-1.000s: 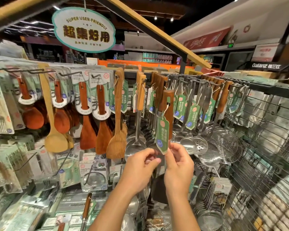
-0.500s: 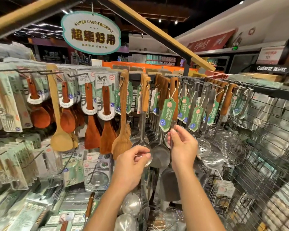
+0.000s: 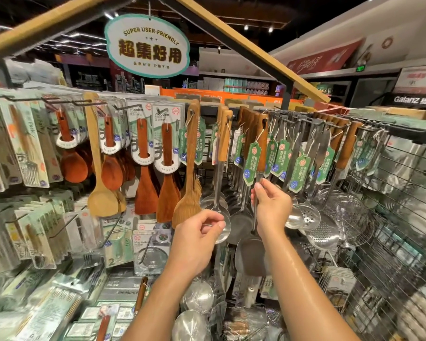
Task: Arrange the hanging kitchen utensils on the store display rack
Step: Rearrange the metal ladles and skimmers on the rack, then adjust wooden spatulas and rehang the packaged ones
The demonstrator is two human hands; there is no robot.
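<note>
Bright shop lighting, blurred edges, fisheye bend

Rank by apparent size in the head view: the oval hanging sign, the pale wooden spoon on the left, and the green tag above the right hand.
1. Oval hanging sign, largest.
2. Pale wooden spoon.
3. Green tag, smallest.
The sign hangs at a different depth, so true sizes remain unsure.

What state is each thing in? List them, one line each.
Right hand: pinches the steel turner's shaft.
Steel turner: hanging from its hook, blade down.
Left hand: fingers curled at the ladle's bowl.
Ladle: hanging upright.
Green tag: dangling on its string.
Wooden spatula: hanging, slightly tilted.
</note>
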